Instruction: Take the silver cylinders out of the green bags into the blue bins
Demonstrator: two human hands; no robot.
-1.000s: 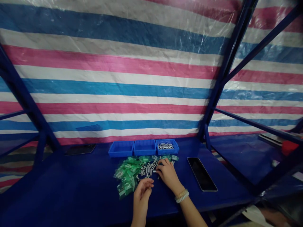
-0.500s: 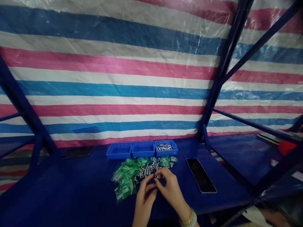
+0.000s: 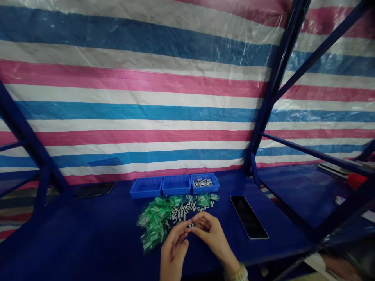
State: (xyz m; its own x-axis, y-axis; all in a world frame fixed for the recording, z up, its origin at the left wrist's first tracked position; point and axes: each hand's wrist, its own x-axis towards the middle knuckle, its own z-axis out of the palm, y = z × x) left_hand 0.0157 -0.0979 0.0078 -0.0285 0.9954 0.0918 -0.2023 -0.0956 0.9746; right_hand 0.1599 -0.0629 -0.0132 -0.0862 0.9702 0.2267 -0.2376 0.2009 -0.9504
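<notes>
My left hand (image 3: 173,246) and my right hand (image 3: 209,233) meet low over the blue table (image 3: 88,234), fingertips pinched together on a small silver metal piece (image 3: 191,225). Just beyond them lies a heap of small silver cylinders (image 3: 182,211) mixed with several small green plastic bags (image 3: 154,219). Behind the heap stand three blue trays in a row; the left tray (image 3: 146,187) and middle tray (image 3: 176,184) look bare, the right tray (image 3: 204,183) holds several silver pieces.
A black phone (image 3: 248,217) lies face up to the right of my hands. Another dark phone (image 3: 93,190) rests at the back left. Blue rack posts (image 3: 269,93) frame the bench, and a striped tarp (image 3: 146,97) hangs behind.
My right hand left the heap with a silver piece and drew back toward me. My left hand rose to meet it, and both now pinch the piece.
</notes>
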